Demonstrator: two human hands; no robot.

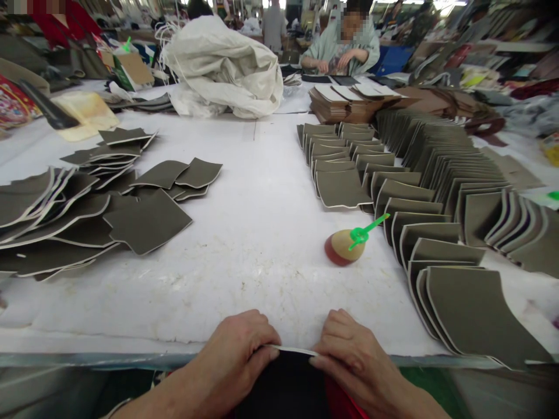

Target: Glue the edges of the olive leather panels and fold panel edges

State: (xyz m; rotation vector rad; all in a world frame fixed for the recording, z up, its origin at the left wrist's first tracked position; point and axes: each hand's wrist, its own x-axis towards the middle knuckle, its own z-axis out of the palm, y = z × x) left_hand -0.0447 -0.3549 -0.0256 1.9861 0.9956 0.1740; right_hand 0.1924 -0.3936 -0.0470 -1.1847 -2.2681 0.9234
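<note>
My left hand (238, 349) and my right hand (349, 355) are both at the near edge of the white table (262, 233), fingers curled and pinching the top edge of a dark piece with a white rim (290, 372) held upright between them. Most of that piece is hidden below the table edge. A small glue bottle with a green nozzle (347, 244) lies on its side just beyond my right hand.
Loose grey cut pieces (87, 209) lie scattered on the left. Overlapping rows of grey pieces (419, 192) fill the right side. A white sack (222, 67) and brown stacks (349, 102) sit at the back, where another person (345, 46) works.
</note>
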